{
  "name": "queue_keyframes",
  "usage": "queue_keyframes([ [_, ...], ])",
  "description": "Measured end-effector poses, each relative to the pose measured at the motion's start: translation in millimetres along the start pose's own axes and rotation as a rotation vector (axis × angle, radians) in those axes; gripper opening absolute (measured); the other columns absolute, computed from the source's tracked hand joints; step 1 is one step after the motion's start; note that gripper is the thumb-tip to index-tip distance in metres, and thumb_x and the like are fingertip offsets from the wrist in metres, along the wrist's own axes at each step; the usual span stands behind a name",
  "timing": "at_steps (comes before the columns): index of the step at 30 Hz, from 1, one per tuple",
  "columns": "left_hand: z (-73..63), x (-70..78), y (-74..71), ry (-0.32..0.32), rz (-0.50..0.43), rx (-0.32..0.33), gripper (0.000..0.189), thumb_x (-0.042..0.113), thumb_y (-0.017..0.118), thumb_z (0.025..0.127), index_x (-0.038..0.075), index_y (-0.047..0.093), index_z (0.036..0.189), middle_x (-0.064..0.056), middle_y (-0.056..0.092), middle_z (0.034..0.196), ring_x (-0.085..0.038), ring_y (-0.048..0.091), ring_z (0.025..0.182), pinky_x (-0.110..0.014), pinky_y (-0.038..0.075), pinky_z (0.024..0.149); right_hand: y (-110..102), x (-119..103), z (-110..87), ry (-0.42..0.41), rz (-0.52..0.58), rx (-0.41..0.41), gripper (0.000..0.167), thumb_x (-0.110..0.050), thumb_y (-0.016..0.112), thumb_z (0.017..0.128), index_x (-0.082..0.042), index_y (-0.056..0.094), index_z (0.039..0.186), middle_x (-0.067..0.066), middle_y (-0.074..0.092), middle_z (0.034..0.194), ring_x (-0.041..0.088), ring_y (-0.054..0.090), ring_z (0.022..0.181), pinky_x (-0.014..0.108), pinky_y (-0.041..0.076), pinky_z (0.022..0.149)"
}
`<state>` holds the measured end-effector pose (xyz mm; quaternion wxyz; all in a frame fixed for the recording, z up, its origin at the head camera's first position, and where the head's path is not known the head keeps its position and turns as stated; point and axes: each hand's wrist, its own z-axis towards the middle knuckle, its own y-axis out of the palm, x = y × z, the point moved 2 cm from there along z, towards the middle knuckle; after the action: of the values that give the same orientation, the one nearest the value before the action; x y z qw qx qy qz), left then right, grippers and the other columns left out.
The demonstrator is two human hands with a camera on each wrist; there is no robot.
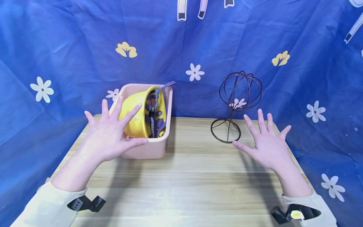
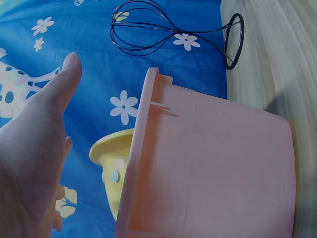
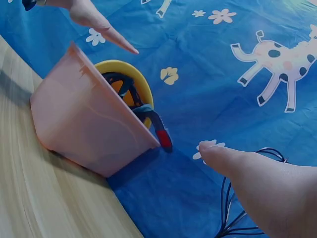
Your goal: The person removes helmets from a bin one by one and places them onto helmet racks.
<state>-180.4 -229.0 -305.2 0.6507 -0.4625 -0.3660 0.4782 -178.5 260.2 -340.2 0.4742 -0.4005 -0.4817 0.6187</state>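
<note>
My left hand (image 1: 106, 135) and right hand (image 1: 266, 146) splay wide; at eleven o'clock, a pink bin (image 1: 144, 152) holds a sideways yellow helmet (image 1: 138, 124).

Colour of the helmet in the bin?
The helmet is yellow; the head view shows it best.

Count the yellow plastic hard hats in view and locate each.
1: the yellow domed hard hat lies on its side in the rectangular pink plastic bin, rising above its rim; any beneath it would be hidden.
</note>
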Motion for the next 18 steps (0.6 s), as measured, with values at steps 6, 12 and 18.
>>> queue_keyframes([
  [6, 1.1, -3.6, -4.8, 0.008, 0.030, 0.025, 0.114, 0.094, 0.060, 0.076, 0.041, 0.024, 0.169, -0.007, -0.007, 0.178, -0.072, 0.007, 0.147, -0.099, 0.000, 0.091, -5, -3, 0.0, -0.003, 0.021, 0.020, 0.106, -0.085, 0.051, 0.092, -0.033, 0.006, 0.172, 0.012, -0.015, 0.175, 0.045, -0.014, 0.157, 0.079, -0.030, 0.098],
  [12, -0.1, -8.9, -8.3, -0.017, 0.009, 0.011, 0.114, 0.092, 0.061, 0.077, 0.040, 0.020, 0.170, -0.010, -0.009, 0.177, -0.070, 0.004, 0.148, -0.098, -0.004, 0.093, -11, -9, 1.2, -0.005, 0.049, 0.036, 0.106, -0.084, 0.054, 0.091, -0.032, 0.009, 0.172, 0.013, -0.014, 0.175, 0.043, -0.014, 0.158, 0.083, -0.025, 0.100],
  [18, -1.1, -16.8, -11.9, -0.050, -0.020, -0.009, 0.114, 0.090, 0.061, 0.080, 0.040, 0.015, 0.171, -0.013, -0.004, 0.177, -0.066, 0.000, 0.150, -0.096, -0.006, 0.095, -18, -19, 3.6, -0.006, 0.093, 0.058, 0.106, -0.083, 0.055, 0.091, -0.035, 0.006, 0.171, 0.008, -0.014, 0.175, 0.038, -0.012, 0.159, 0.090, -0.012, 0.101],
])
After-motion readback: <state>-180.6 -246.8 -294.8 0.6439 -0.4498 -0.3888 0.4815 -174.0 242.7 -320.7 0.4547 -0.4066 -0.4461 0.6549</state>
